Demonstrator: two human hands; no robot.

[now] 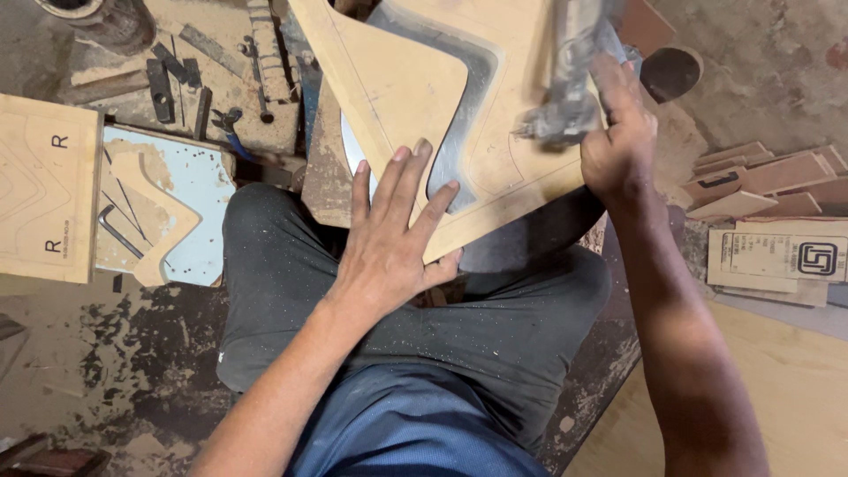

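- I see my left hand (389, 252) lying flat, fingers spread wide, pressing on the lower edge of a tan wooden template board (415, 84) that rests across my lap; its grip closes on nothing.
- The board sits at 12 o'clock from that hand, with a grey curved cut-out strip (464, 106) running through it just past my fingertips.
- My right hand (618, 146), at about 2 o'clock from the left, has its grip wrapped around a blurred grey tool (570, 97) held against the board's right part.
- At 9 o'clock lies a wooden panel with traced curves (44, 190), and beside it a pale blue sheet (199, 190) carrying an angled wooden cut-out.
- At 3 o'clock, well apart, I see a stack of small wooden blocks (760, 177) on the floor.
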